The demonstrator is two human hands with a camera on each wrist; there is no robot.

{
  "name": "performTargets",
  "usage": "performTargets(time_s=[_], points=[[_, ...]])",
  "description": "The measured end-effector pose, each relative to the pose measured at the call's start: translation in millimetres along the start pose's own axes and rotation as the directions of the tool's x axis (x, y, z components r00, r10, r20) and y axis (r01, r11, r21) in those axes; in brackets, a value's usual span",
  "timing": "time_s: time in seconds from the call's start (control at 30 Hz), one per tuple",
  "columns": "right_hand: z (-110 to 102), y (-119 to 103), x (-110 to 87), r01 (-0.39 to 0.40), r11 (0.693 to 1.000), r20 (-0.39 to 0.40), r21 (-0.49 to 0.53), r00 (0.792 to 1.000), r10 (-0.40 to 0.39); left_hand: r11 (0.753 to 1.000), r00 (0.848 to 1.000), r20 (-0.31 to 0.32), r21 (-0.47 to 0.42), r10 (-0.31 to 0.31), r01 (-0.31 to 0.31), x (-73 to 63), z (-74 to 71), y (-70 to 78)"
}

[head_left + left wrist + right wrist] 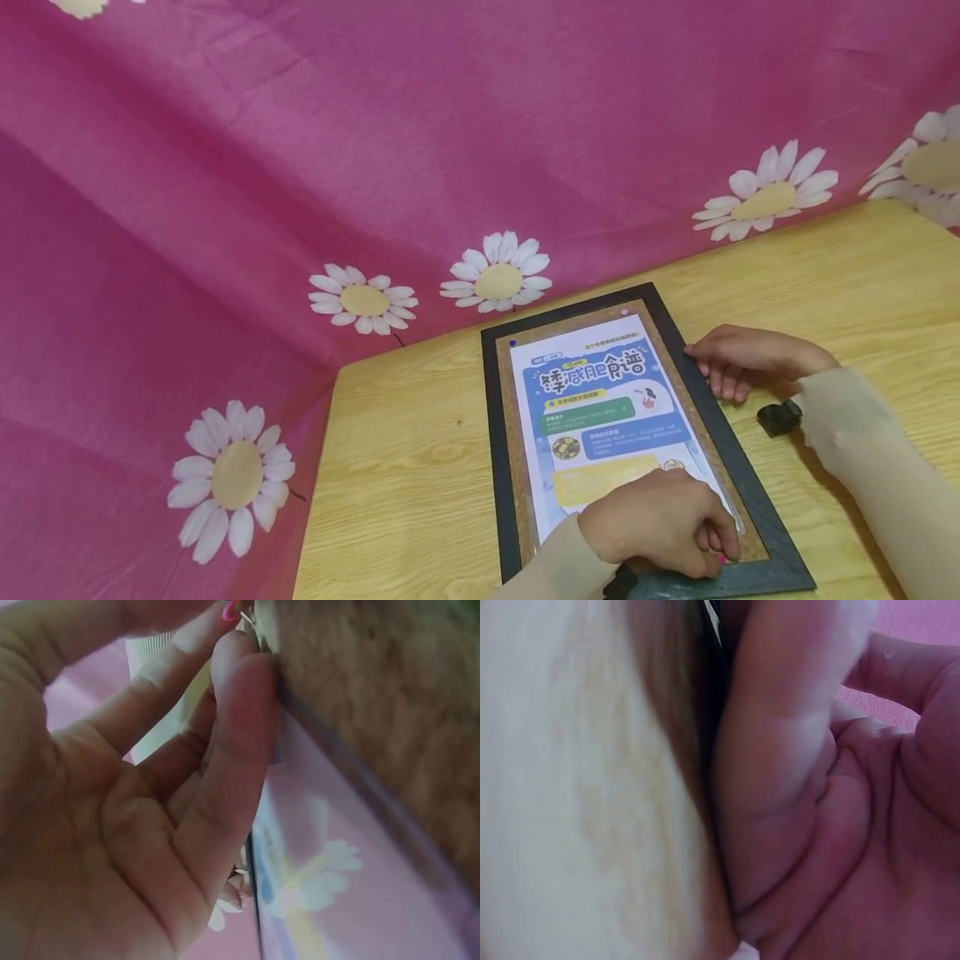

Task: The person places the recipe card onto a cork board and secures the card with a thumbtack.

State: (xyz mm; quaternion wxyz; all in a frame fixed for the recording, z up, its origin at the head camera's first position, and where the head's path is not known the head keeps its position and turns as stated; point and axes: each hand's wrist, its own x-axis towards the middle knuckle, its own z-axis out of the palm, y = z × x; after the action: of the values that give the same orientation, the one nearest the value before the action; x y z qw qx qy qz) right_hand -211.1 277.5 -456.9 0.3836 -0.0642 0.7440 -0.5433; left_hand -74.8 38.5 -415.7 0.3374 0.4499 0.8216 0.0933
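A corkboard (750, 546) in a black frame (726, 433) lies on the wooden table, with a printed poster (626, 417) over most of the cork. At the board's lower right corner, my left hand (660, 521) pinches a pink pushpin (722, 559). In the left wrist view the pushpin (232, 610) shows at the fingertips, its metal point toward the cork (375, 712). My right hand (757, 357) touches the frame's right edge with its fingertips, the other fingers low beside the frame. The right wrist view shows that hand (780, 780) resting close along the wood.
A blue pushpin (512, 342) and a pale pink pushpin (624, 312) sit at the board's upper corners. Behind and left of the table (405, 467) hangs a magenta cloth (375, 150) with white daisies. A black band (778, 418) is on the right wrist.
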Motion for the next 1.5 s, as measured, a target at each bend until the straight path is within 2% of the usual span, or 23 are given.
performTargets(time_s=[0.17,0.3,0.47,0.6,0.73,0.87,0.97,1.07,1.13,1.23,1.3,1.43,1.5], points=[[-0.3,-1.9,0.9,-0.015,1.0,-0.013,-0.012,1.0,0.014,0.994,0.999,-0.042,0.11,0.019,-0.014,-3.2,-1.0,3.6],[0.5,0.2,1.0,0.002,1.0,0.005,0.008,1.0,-0.003,0.984,0.995,-0.1,0.179,0.005,0.013,-4.6,0.9,8.2],[0.1,2.8,0.5,0.044,0.999,0.012,0.009,0.999,-0.044,0.978,0.987,-0.162,0.21,0.022,0.013,-5.3,2.0,10.7],[-0.7,3.0,0.8,0.045,0.999,0.005,0.002,0.999,-0.045,0.985,0.984,-0.177,0.169,0.006,0.024,-4.9,2.3,8.6],[-0.6,2.9,0.7,0.045,0.999,0.01,-0.007,0.999,-0.045,0.996,0.989,-0.14,0.074,-0.037,0.047,-3.3,1.8,6.8],[-1.3,3.6,0.7,0.056,0.998,0.026,-0.001,0.998,-0.056,0.993,0.993,-0.105,-0.112,-0.053,0.041,-2.2,-0.9,1.4],[-1.3,3.8,1.2,0.064,0.998,0.033,0.001,0.997,-0.064,0.958,0.991,-0.107,-0.282,-0.08,0.047,-2.2,-1.1,-3.0],[-1.1,3.8,1.5,0.062,0.998,0.033,-0.002,0.998,-0.062,0.912,0.988,-0.104,-0.405,-0.113,0.062,-2.1,0.2,-5.1],[-0.9,3.6,1.5,0.058,0.998,0.033,-0.002,0.998,-0.058,0.891,0.987,-0.095,-0.449,-0.132,0.076,-2.0,0.9,-4.9],[-0.7,3.1,1.0,0.052,0.999,0.032,0.001,0.998,-0.052,0.881,0.985,-0.087,-0.465,-0.146,0.09,-1.7,1.4,-3.5],[-0.7,2.7,0.6,0.046,0.999,0.033,0.002,0.998,-0.046,0.885,0.989,-0.071,-0.459,-0.132,0.085,-1.4,1.3,-2.0],[-0.7,1.9,0.1,0.036,0.999,0.033,0.003,0.999,-0.036,0.938,0.995,-0.061,-0.342,-0.078,0.053,-0.3,1.7,0.2],[-0.8,1.6,0.2,0.034,0.999,0.03,0.0,0.999,-0.034,0.962,0.995,-0.081,-0.271,-0.061,0.036,0.3,2.1,0.5]])
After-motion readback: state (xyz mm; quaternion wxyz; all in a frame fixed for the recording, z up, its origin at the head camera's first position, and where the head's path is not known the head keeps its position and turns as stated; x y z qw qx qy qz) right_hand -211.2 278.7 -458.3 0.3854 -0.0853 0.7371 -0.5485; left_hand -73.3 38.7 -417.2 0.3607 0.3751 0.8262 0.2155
